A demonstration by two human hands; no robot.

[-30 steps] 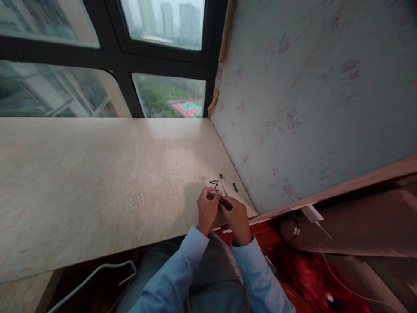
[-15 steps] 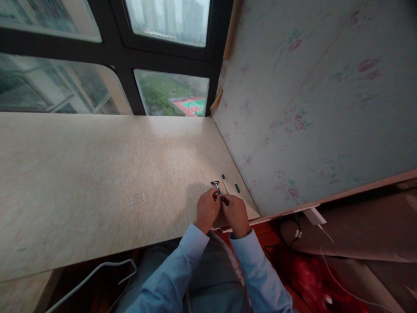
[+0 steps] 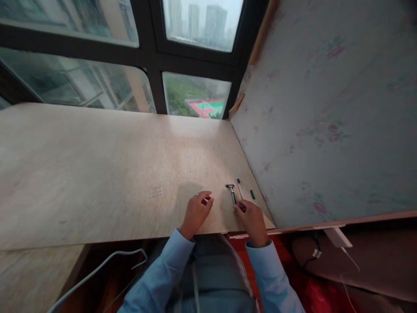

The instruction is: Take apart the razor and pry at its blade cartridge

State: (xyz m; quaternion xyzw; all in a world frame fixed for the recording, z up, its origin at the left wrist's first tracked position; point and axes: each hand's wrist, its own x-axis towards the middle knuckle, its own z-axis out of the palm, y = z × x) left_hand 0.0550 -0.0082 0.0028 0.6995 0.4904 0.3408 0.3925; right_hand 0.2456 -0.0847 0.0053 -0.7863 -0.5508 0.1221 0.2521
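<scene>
My right hand (image 3: pixel 252 218) has its thumb and fingers closed on the lower handle of a safety razor (image 3: pixel 233 196). The razor's head points away from me, over the pale stone-patterned sill. My left hand (image 3: pixel 196 214) hovers to the left of it, fingers curved and apart from the thumb, with nothing seen between them. Just right of the razor lies a thin white stick (image 3: pixel 240 189) with a dark tip, like a toothbrush; its near end is hidden behind my right hand. A small dark green cylinder (image 3: pixel 253 194) rests farther right, near the wall.
The windowsill (image 3: pixel 107 174) runs left under dark-framed windows (image 3: pixel 195 61). A flowered wall (image 3: pixel 312 108) closes its right side. A clear square patch (image 3: pixel 156 191) sits on the surface. Below the edge are a white cable (image 3: pixel 97 267) and a white power strip (image 3: pixel 339 237).
My hands have parted. The left hand has let go and moved left, while the right keeps hold of the razor. The view has shifted slightly left.
</scene>
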